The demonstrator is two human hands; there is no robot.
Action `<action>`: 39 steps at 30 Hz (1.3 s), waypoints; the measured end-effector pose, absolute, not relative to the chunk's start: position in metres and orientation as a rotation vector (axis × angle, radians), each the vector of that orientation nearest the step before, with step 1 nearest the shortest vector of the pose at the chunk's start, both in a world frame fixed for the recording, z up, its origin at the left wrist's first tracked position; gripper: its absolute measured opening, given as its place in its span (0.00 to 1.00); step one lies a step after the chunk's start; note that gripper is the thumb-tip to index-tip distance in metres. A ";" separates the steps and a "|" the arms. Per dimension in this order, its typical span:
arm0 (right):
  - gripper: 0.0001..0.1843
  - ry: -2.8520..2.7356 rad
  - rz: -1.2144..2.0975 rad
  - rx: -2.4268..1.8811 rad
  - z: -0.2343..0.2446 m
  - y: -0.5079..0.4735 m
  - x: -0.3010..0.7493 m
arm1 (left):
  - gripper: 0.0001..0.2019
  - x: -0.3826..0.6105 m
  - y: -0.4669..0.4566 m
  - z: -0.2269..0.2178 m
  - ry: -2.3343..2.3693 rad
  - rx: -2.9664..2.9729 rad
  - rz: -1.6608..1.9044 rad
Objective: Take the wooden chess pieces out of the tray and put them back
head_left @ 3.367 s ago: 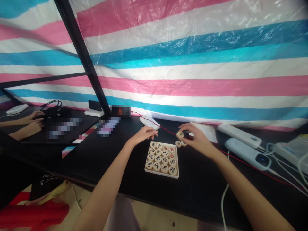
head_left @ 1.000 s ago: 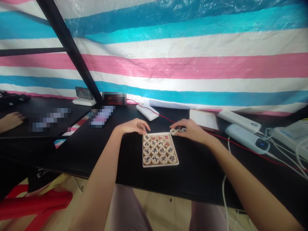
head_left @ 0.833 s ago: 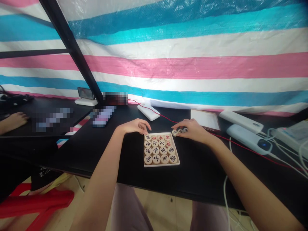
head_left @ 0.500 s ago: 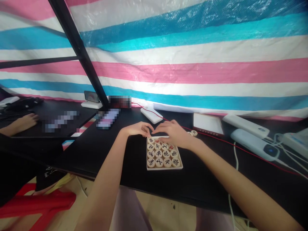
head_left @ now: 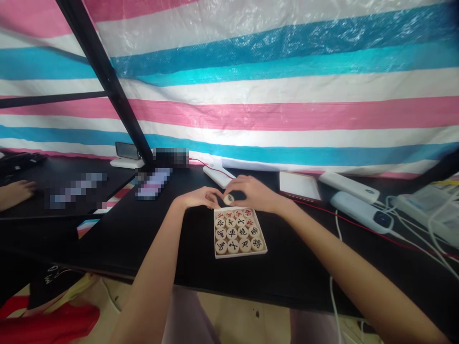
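Observation:
A shallow white box (head_left: pixel 241 256) holds rows of round Chinese chess pieces, most marked in black and several at the far side in red. Just beyond its far edge, my right hand (head_left: pixel 256 193) is closed around a single chess piece (head_left: pixel 228 199), index finger and thumb on either side of it. My left hand (head_left: pixel 201 198) is at the box's far left corner, its fingers curved and somewhat apart. The left index fingertip comes close to the held piece; whether it touches cannot be made out.
A white-lined box lid (head_left: pixel 299 185) lies at the back right beside white power banks (head_left: pixel 349 186) and tangled cables. A red cable (head_left: pixel 344 217) crosses the black table. A phone (head_left: pixel 154 184) lies at left; another person's hand (head_left: pixel 16 193) rests farther left.
My right hand has drawn back from the box's far row, uncovering red pieces, and a piece now shows in its fingers. The view has shifted slightly; two loose pieces near my right wrist no longer show.

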State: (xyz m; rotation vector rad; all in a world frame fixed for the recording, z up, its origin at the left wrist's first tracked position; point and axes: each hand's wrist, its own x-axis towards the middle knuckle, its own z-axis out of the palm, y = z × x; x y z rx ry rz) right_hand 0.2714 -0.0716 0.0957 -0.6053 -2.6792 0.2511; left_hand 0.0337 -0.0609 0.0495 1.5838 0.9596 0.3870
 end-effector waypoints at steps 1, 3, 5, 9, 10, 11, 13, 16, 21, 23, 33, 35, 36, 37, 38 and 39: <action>0.12 -2.635 0.276 -0.663 0.098 -0.068 0.281 | 0.22 0.033 -0.061 0.050 0.953 1.597 0.377; 0.13 -2.590 0.316 -0.776 0.099 -0.061 0.300 | 0.22 0.033 -0.060 0.050 0.943 1.616 0.357; 0.13 -2.605 0.330 -0.866 0.097 -0.056 0.315 | 0.20 0.032 -0.060 0.050 0.948 1.620 0.354; 0.13 -2.687 0.254 -0.978 0.088 -0.057 0.332 | 0.20 0.033 -0.061 0.050 0.979 1.620 0.382; 0.13 -2.692 0.211 -1.005 0.086 -0.058 0.336 | 0.21 0.033 -0.062 0.050 0.988 1.621 0.388; 0.13 -2.687 0.165 -1.032 0.086 -0.059 0.341 | 0.21 0.034 -0.062 0.051 0.995 1.621 0.393; 0.12 -2.658 0.076 -1.082 0.085 -0.061 0.354 | 0.21 0.035 -0.063 0.052 0.995 1.609 0.396; 0.13 -2.586 -0.002 -1.156 0.083 -0.062 0.382 | 0.23 0.037 -0.064 0.054 0.964 1.585 0.385; 0.13 -2.552 -0.023 -1.277 0.071 -0.077 0.421 | 0.25 0.035 -0.062 0.054 0.946 1.614 0.341; 0.13 -2.561 -0.040 -1.290 0.064 -0.086 0.426 | 0.25 0.035 -0.061 0.053 0.951 1.624 0.326; 0.09 -2.490 -0.393 -1.188 0.036 -0.110 0.417 | 0.25 0.035 -0.061 0.053 0.962 1.636 0.313; 0.09 -2.487 -0.424 -1.184 0.036 -0.110 0.416 | 0.25 0.035 -0.061 0.054 0.974 1.641 0.312; 0.09 -2.490 -0.439 -1.180 0.036 -0.109 0.416 | 0.25 0.035 -0.061 0.054 0.978 1.645 0.312; 0.10 -2.498 -0.456 -1.174 0.037 -0.107 0.416 | 0.25 0.036 -0.061 0.054 0.981 1.649 0.311; 0.10 -2.511 -0.472 -1.166 0.037 -0.106 0.417 | 0.25 0.036 -0.061 0.053 0.982 1.652 0.311; 0.10 -2.526 -0.488 -1.154 0.038 -0.105 0.417 | 0.25 0.036 -0.061 0.053 0.979 1.655 0.311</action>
